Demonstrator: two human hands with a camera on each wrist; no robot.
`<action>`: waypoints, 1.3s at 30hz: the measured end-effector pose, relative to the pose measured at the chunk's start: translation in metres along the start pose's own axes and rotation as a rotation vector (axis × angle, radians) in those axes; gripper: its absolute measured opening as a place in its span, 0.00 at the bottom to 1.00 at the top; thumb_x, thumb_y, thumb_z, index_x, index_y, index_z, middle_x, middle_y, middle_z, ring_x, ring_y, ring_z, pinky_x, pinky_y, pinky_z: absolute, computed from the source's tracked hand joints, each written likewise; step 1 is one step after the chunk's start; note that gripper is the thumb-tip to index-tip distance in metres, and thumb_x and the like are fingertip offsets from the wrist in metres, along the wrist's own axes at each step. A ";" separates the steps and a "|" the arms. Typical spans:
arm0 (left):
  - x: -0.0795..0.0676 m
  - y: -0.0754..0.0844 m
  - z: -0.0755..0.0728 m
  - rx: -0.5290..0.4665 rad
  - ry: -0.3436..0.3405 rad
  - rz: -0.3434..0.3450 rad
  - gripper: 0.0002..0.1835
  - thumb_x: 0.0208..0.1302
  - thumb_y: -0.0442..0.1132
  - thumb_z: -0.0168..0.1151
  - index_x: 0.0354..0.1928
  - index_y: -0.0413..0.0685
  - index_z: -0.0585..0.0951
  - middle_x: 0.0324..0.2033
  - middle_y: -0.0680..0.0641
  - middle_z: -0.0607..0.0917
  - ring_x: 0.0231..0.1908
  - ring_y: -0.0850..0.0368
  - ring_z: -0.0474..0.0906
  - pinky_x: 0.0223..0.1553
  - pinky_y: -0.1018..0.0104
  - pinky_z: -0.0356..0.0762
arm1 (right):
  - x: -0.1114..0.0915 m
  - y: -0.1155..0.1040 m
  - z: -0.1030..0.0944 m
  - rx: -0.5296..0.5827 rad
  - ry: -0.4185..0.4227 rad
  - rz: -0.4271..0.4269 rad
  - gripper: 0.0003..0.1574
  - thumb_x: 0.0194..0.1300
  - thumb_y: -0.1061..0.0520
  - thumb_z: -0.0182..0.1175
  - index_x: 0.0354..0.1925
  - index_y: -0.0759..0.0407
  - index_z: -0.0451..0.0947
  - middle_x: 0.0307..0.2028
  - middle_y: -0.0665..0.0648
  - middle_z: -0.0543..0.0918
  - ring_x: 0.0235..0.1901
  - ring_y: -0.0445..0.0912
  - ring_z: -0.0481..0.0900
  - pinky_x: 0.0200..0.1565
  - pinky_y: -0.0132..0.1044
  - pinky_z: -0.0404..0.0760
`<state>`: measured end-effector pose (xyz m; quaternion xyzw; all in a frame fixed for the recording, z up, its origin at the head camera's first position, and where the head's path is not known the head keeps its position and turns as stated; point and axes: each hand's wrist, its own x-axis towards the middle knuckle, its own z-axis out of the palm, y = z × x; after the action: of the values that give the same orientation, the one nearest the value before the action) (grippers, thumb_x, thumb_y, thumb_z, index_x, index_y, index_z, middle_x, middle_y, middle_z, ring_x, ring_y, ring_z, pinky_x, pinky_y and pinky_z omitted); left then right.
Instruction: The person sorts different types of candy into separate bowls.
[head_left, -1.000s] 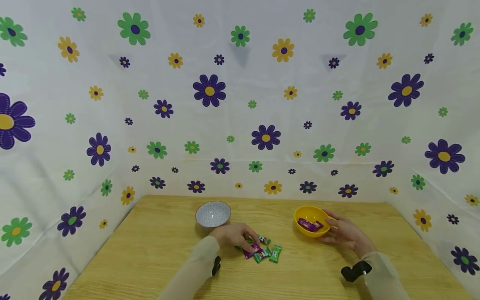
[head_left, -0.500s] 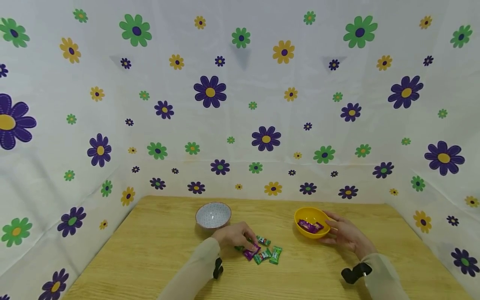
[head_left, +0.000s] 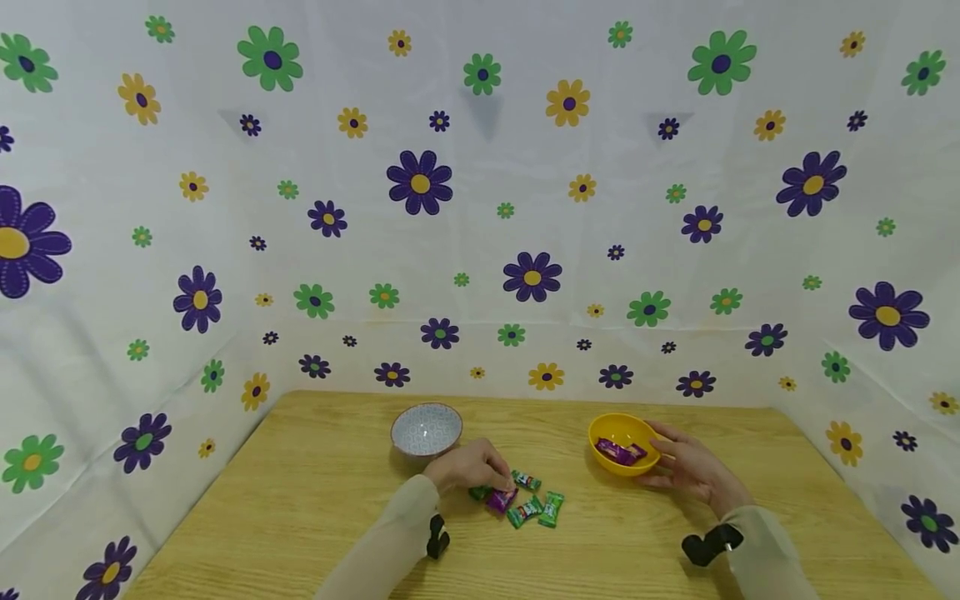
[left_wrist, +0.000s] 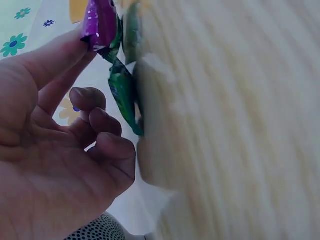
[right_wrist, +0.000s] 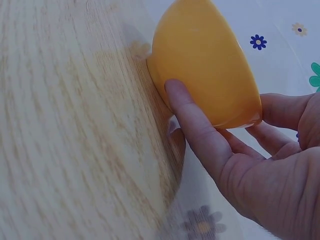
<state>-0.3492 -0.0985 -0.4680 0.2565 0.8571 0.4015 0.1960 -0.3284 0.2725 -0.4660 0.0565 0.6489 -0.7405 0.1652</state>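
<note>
My left hand is over a small pile of wrapped candies on the table. Its thumb and forefinger pinch a purple-wrapped candy, while the other fingers curl in toward the palm in the left wrist view. Green-wrapped candies lie close around it, one partly under the hand. On the right, my right hand holds the side of a yellow bowl, thumb low on the outer wall and fingers at the rim. Inside that bowl lie purple-wrapped candies.
A grey-blue patterned bowl with a reddish rim stands just behind my left hand. The wooden table meets flower-printed white cloth at the back and sides. Each wrist carries a black strap mount.
My left fingertips have shifted slightly away over the pile, and the purple candy has turned a little. More of the green candy beside it shows. The right hand and yellow bowl stay put.
</note>
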 end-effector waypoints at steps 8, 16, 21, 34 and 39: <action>0.004 0.006 -0.003 -0.136 0.075 -0.041 0.07 0.64 0.36 0.65 0.36 0.41 0.89 0.35 0.50 0.87 0.34 0.62 0.76 0.37 0.68 0.76 | 0.001 -0.004 0.002 -0.012 -0.002 -0.001 0.36 0.79 0.55 0.43 0.78 0.57 0.43 0.75 0.69 0.45 0.71 0.68 0.53 0.54 0.57 0.78; 0.016 0.016 0.004 -0.230 0.187 -0.031 0.08 0.63 0.42 0.67 0.37 0.45 0.89 0.40 0.50 0.85 0.40 0.58 0.74 0.44 0.59 0.75 | 0.002 -0.004 0.002 -0.005 -0.016 -0.008 0.37 0.79 0.55 0.43 0.78 0.58 0.42 0.76 0.70 0.42 0.72 0.68 0.50 0.55 0.59 0.76; 0.025 0.024 0.011 -0.326 0.217 -0.031 0.10 0.66 0.41 0.64 0.42 0.45 0.88 0.46 0.46 0.85 0.33 0.60 0.70 0.41 0.56 0.75 | 0.002 -0.004 0.003 -0.013 -0.006 -0.009 0.36 0.79 0.55 0.42 0.78 0.57 0.43 0.75 0.69 0.44 0.71 0.67 0.52 0.55 0.58 0.77; 0.058 0.044 0.042 -0.394 0.497 -0.064 0.11 0.64 0.41 0.66 0.43 0.42 0.88 0.46 0.45 0.86 0.54 0.44 0.77 0.59 0.42 0.71 | 0.000 0.000 0.000 -0.024 0.002 -0.015 0.36 0.79 0.55 0.43 0.77 0.58 0.44 0.75 0.70 0.45 0.71 0.69 0.53 0.54 0.56 0.78; 0.066 0.054 0.050 -0.437 0.541 -0.102 0.10 0.64 0.42 0.66 0.42 0.44 0.88 0.44 0.47 0.87 0.54 0.46 0.77 0.59 0.43 0.71 | 0.000 0.001 0.000 -0.017 0.016 -0.016 0.36 0.79 0.55 0.43 0.77 0.57 0.45 0.75 0.70 0.46 0.70 0.68 0.55 0.54 0.56 0.79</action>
<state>-0.3591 0.0001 -0.4643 0.0499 0.7834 0.6187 0.0319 -0.3281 0.2722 -0.4668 0.0560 0.6569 -0.7359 0.1545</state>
